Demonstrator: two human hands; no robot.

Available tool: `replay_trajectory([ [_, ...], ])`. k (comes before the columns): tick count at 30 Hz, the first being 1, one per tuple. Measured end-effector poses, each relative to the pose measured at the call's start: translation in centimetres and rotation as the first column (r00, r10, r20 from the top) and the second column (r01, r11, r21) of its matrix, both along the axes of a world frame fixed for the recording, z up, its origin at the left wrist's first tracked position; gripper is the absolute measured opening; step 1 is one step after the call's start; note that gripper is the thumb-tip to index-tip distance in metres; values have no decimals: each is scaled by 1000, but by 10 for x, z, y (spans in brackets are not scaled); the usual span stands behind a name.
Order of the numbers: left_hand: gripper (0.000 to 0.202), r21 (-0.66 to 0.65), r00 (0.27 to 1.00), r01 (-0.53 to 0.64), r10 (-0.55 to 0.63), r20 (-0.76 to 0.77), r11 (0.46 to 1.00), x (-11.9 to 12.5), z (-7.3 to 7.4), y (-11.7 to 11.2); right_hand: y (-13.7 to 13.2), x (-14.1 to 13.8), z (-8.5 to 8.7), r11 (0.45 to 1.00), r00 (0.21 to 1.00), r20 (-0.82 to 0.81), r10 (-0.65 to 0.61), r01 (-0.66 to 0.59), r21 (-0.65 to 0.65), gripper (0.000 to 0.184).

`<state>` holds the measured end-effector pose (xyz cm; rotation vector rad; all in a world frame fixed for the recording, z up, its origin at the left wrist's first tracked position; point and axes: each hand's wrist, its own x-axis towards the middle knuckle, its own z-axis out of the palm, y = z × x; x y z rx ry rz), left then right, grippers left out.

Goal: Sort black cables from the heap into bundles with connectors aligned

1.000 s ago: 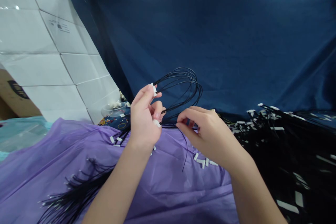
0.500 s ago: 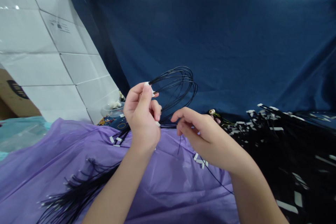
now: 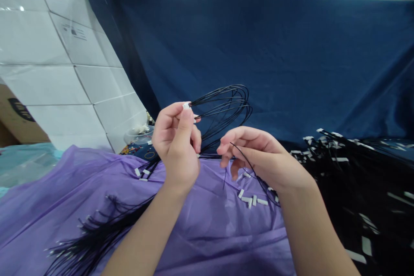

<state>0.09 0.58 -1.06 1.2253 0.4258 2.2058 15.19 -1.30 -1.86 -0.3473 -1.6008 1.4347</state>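
My left hand point(image 3: 177, 146) is closed on a looped bundle of thin black cords point(image 3: 223, 95). White tabs point(image 3: 186, 105) on the cord ends show between its thumb and fingertips. The loops reach out to the right, in front of the blue cloth. Close by on the right, my right hand point(image 3: 258, 157) has bent fingers around a single black cord point(image 3: 250, 166), which runs over its thumb and down to the lower right. A thin cord end point(image 3: 224, 179) hangs below its fingertips. Exactly where the fingers pinch is hard to see.
Purple sheeting point(image 3: 207, 241) covers the surface below. A bunch of black cords point(image 3: 93, 237) lies at lower left, and white tabs point(image 3: 254, 200) lie at centre. A big heap of tabbed black cords point(image 3: 343, 198) fills the right. Behind hang blue cloth point(image 3: 258, 51) and white boxes point(image 3: 42, 82).
My right hand has turned and its fingers have spread somewhat; the single cord now curves over its thumb. My left hand and the looped bundle have shifted slightly right.
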Motion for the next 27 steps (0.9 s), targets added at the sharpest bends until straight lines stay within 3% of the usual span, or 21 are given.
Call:
replay_trajectory([
  [15, 12, -32, 999, 49, -48, 11, 998, 2, 1, 6, 2, 4, 2, 987, 993, -56, -102, 94, -134, 19],
  [27, 18, -217, 980, 196, -184, 77, 956, 1, 5, 6, 3, 9, 7, 938, 919, -211, -334, 300, -176, 17],
])
